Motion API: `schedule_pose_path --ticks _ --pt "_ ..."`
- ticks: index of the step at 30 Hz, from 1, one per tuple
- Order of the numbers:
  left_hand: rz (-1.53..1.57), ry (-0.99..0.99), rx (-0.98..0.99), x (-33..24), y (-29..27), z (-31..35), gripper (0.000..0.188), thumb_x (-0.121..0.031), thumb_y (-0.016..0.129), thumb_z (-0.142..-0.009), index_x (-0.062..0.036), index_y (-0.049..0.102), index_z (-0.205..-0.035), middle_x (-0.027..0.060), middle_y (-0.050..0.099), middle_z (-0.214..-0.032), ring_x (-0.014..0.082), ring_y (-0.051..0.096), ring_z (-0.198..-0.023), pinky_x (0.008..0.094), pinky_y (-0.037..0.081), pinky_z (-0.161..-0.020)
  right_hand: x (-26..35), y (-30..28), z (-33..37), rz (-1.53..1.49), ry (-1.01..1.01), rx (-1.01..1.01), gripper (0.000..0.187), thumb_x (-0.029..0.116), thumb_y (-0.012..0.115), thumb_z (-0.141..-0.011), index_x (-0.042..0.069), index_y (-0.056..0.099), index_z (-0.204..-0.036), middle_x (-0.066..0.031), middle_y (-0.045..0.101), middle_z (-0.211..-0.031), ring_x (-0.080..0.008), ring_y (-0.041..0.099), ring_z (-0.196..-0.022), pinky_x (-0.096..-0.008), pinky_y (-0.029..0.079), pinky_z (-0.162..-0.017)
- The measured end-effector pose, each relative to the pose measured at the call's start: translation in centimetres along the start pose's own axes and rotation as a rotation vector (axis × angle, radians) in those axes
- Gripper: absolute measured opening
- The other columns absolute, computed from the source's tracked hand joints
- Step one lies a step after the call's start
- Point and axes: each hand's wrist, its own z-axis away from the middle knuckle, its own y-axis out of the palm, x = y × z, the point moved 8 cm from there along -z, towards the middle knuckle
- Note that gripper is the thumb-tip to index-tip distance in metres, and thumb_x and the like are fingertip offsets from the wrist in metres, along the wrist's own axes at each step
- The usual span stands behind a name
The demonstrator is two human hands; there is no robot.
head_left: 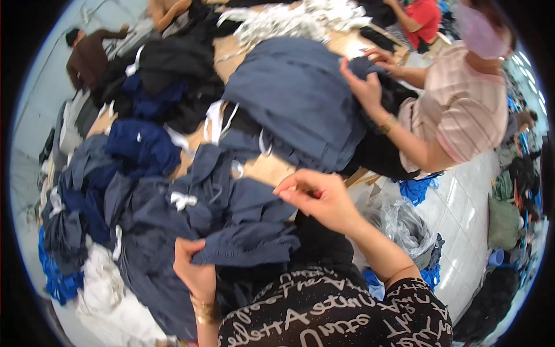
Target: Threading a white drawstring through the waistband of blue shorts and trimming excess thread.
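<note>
My left hand (195,269) is closed on the edge of a dark slate-blue garment (245,243), gripping it by a gathered, elastic-looking band. The rest of that cloth spreads out to the left over the pile. Raised above the band and apart from it, my right hand (321,196) has thumb and forefinger pinched together. A small red spot shows inside its curled fingers, too little to name. A white knotted tie (183,200) lies on the slate-blue cloth beyond my left hand.
Across the table, a person in a pink striped top (462,104) handles cloth beside a big slate-blue heap (295,98). Navy (144,147), black (179,63) and white garments (300,20) lie piled around. At right, a clear plastic bag (404,225) stands on the tiled floor.
</note>
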Motion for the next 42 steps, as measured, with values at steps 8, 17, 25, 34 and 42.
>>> schedule_pose_path --ticks 8,17,25,34,42 --pt "0.158 -0.045 0.058 0.0 0.6 -0.4 0.023 0.006 0.07 -0.067 0.0017 0.052 -0.081 0.005 0.06 -0.078 0.009 0.058 -0.077 0.0215 0.046 -0.073 1.6 2.8 0.8 0.348 -0.246 -0.033 0.013 -0.002 0.063 -0.076 0.002 0.065 -0.088 -0.0031 0.059 -0.077 -0.0066 0.048 -0.057 -0.0193 0.038 -0.05" --pt "0.152 -0.095 0.078 0.4 0.6 -0.6 0.022 0.006 0.07 -0.067 0.0 0.052 -0.079 0.0017 0.054 -0.075 0.008 0.055 -0.075 0.0211 0.045 -0.072 -0.1 10.3 2.4 0.394 -0.52 0.112 0.024 0.01 0.071 -0.072 0.007 0.061 -0.094 -0.0076 0.058 -0.092 -0.0204 0.061 -0.072 -0.0287 0.051 -0.057" --pt "0.274 -0.242 0.029 4.9 0.1 -1.7 0.02 0.009 0.061 -0.069 -0.0031 0.046 -0.076 -0.0025 0.048 -0.071 0.0037 0.044 -0.066 0.0168 0.036 -0.061 -2.7 11.5 1.0 0.273 -0.517 0.116 0.018 0.006 0.065 -0.069 0.006 0.056 -0.084 -0.0035 0.056 -0.085 -0.0206 0.059 -0.065 -0.0279 0.048 -0.055" --pt "-0.218 -0.054 0.269 5.6 -0.5 -3.1 0.015 0.005 0.06 -0.071 0.0027 0.053 -0.084 0.0051 0.058 -0.078 0.0116 0.054 -0.073 0.0232 0.042 -0.071 -6.7 11.2 -1.4 -0.055 -0.108 0.224 0.013 0.012 0.059 -0.081 0.001 0.052 -0.085 -0.0076 0.058 -0.073 -0.0214 0.06 -0.065 -0.029 0.046 -0.06" --pt "0.309 -0.336 0.258 5.3 1.0 -2.4 0.013 0.003 0.06 -0.074 -0.001 0.052 -0.084 0.0012 0.055 -0.081 0.0076 0.049 -0.076 0.0189 0.038 -0.071 -6.4 13.2 -0.4 0.064 -0.403 0.185 0.014 0.01 0.062 -0.08 0.003 0.056 -0.091 -0.0084 0.055 -0.084 -0.0258 0.06 -0.07 -0.0314 0.048 -0.059"
